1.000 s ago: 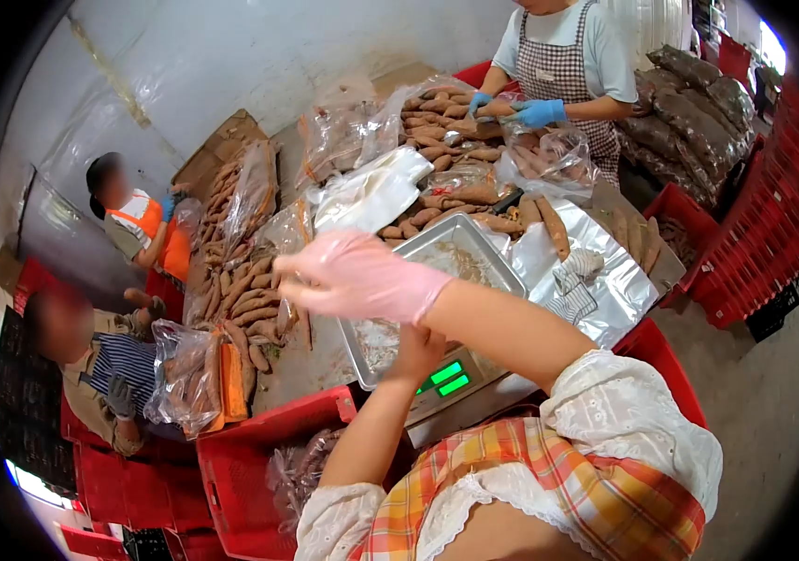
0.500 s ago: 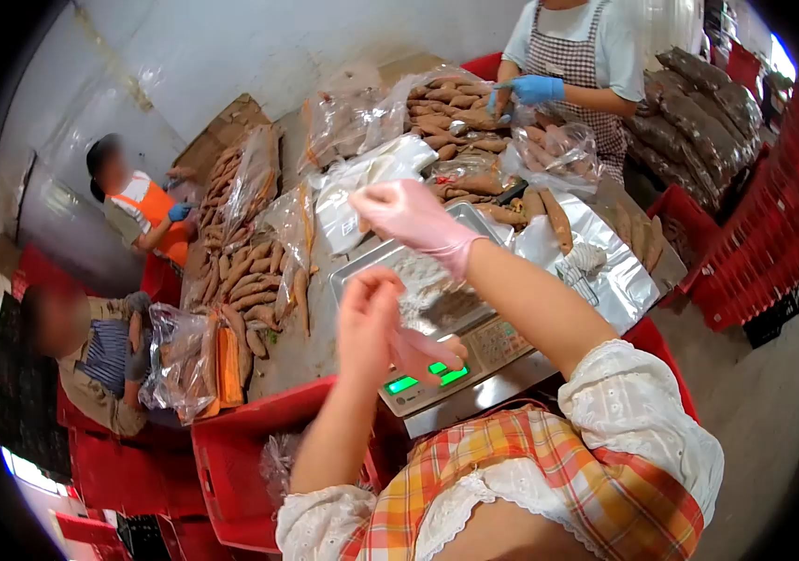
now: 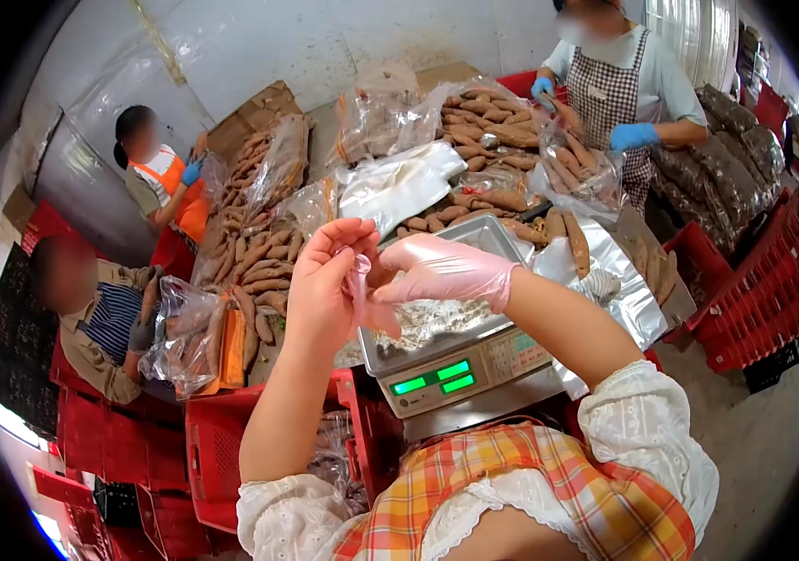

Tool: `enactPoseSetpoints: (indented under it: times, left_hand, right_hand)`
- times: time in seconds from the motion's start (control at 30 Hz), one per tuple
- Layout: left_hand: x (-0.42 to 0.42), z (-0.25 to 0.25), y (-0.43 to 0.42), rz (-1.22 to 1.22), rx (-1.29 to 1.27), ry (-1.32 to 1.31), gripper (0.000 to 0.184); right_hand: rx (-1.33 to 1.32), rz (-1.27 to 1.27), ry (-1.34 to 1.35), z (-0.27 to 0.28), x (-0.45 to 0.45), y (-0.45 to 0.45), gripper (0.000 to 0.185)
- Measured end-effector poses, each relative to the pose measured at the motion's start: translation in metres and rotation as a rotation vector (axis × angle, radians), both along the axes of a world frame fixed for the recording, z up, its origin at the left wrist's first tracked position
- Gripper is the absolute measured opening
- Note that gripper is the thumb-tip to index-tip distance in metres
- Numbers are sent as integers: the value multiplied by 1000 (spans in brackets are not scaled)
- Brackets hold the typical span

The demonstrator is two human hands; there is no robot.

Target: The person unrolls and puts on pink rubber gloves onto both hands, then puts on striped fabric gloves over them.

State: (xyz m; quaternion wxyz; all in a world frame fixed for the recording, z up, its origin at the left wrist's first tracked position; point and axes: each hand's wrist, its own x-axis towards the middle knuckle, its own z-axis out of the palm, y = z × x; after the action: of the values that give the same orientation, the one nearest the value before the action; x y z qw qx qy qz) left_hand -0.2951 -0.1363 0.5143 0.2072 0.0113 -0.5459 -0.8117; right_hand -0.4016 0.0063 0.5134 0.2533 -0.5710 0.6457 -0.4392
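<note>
Compared with half a second before, the two hands are now close together near the left edge of the scale: the bare left hand pinches a loose pink glove between thumb and fingers, and the gloved right hand is just beside it, reaching toward the left. Whether the right fingers also grasp this glove, I cannot tell; both hands seem occupied with it, so neither handles the sweet potatoes farther away on the desk.

The table bears tubers, plastic bags and, apparently, the scale.
</note>
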Motion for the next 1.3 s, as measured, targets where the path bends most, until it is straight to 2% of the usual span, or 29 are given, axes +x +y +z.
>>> enactPoseSetpoints:
  times: [0.07,0.1,0.17,0.27,0.33,0.4,0.5,0.53,0.6,0.67,0.73,0.77,0.93,1.0,1.03,1.1,1.13,1.2,1.23,1.27,1.3]
  left_hand:
    - [2,7,0,-29,-193,-20,30]
    - [4,10,-5,-31,-193,-20,30]
    - [11,20,-21,-45,-638,-191,33]
    - [19,29,-32,-174,-592,-320,34]
    - [18,27,-31,-151,-603,-300,34]
    - [15,29,-29,-67,-674,-389,29]
    - [5,21,-31,44,-613,-413,20]
    - [2,16,-31,40,-614,-413,20]
    - [-6,10,-28,20,-540,-348,15]
    - [-11,13,-17,12,-537,-353,15]
    - [-15,19,-7,63,-758,-367,11]
    - [-20,13,-12,114,-836,-326,11]
    - [-27,15,-15,147,-1011,-359,10]
    - [-30,11,-11,254,-1228,-303,7]
    - [-31,11,-8,246,-1227,-305,7]
    - [-32,14,-1,363,-1560,-241,8]
    - [-32,12,1,357,-1563,-237,8]
    - [-30,6,4,415,-1875,-70,8]
    - [-27,6,2,376,-1979,-41,14]
    - [-25,6,4,369,-1978,-33,14]
    - [-23,6,6,351,-2055,-128,19]
  right_hand:
    - [1,-18,-24,-9,-4,-6,35]
    - [3,-41,-59,-14,-10,-8,28]
    - [1,-63,-102,-9,-19,-3,27]
    - [-41,-49,-177,-7,-35,2,24]
    - [-71,-3,-277,-13,-43,0,24]
    - [-12,-29,-209,-11,-42,2,25]
    - [-137,-445,78,-16,-39,-2,34]
    - [-137,-449,77,-11,-34,0,34]
    - [-109,-404,-97,3,-20,8,41]
    - [-45,-374,-84,3,-12,4,48]
    - [73,-381,170,6,-3,5,52]
    - [-16,-331,37,-7,-10,-1,54]
    - [102,-426,122,4,-12,4,42]
    - [279,-481,443,1,-15,-4,37]
    - [284,-484,438,-6,-19,-8,37]
    - [258,-541,586,-24,-35,-18,30]
    - [258,-547,583,-29,-44,-19,30]
    - [218,-471,10,-31,-62,-18,41]
    - [163,-422,-138,-28,-63,-17,43]
    - [163,-430,-139,-27,-63,-15,43]
    - [137,-439,46,-28,-61,-13,43]
